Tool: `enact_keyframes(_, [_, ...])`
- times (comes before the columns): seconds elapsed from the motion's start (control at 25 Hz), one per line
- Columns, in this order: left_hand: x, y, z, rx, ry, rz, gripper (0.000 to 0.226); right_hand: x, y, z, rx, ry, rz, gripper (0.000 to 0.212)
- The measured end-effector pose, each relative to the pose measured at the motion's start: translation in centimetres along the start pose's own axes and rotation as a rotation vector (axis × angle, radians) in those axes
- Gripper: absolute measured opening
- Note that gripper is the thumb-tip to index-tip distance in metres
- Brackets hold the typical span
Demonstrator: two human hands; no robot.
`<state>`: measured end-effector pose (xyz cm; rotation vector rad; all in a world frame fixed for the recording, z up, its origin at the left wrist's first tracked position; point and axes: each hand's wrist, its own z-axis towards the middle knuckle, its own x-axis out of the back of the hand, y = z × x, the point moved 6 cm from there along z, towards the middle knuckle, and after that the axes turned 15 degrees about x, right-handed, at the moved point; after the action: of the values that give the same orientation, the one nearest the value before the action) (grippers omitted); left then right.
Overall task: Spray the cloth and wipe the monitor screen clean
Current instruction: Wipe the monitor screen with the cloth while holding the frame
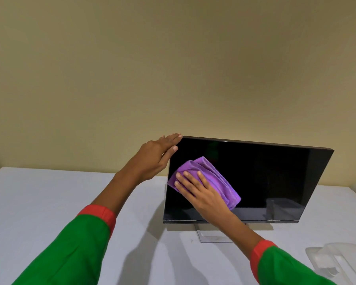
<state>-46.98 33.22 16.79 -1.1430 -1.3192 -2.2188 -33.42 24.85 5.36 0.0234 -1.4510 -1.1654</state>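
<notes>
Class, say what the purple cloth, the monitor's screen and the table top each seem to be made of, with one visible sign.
Purple cloth: soft fabric, probably microfibre; matte, bunched in folds.
Screen: glossy glass or hard plastic, unclear which; shows faint reflections.
Table top: matte white, perhaps laminate or a covering; no shine.

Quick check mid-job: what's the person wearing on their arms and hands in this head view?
Both arms wear bright green sleeves, the left sleeve and the right sleeve, each ending in a red cuff partway along the forearm. The left hand and right hand are bare: no gloves, rings, watch or bracelet show.
</notes>
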Motion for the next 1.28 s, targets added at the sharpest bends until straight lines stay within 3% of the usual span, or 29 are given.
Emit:
enact_keyframes(0.16, [0.2,0.2,-0.3,0.002,-0.017,-0.016,0.047,2.3,3.1,1.1,-0.137,0.077,0.013,0.059])
enact_keyframes(0.32, [0.8,0.3,-0.5,0.010,-0.035,-0.109,0.039,1.4,3.7,-2.7,-0.281,0.117,0.002,0.077])
enact_keyframes(0.4, [0.9,-0.1,-0.4,0.023,-0.050,-0.160,0.038,0.2,1.9,-4.2,-0.225,0.081,-0.016,0.082])
enact_keyframes(0.68, [1.2,-0.4,-0.1,0.034,-0.051,-0.209,0.038,-2.2,-4.2,-0.7,0.206,-0.094,0.011,0.068])
enact_keyframes(1.04, [1.2,-0.7,0.0,0.096,-0.080,-0.369,0.035,-0.3,1.1,-2.3,-0.107,0.023,0.005,0.060])
enact_keyframes(1.28, [1.1,-0.6,-0.5,0.112,-0.064,-0.393,0.035,-1.9,-3.4,-3.8,0.070,-0.055,-0.030,0.067])
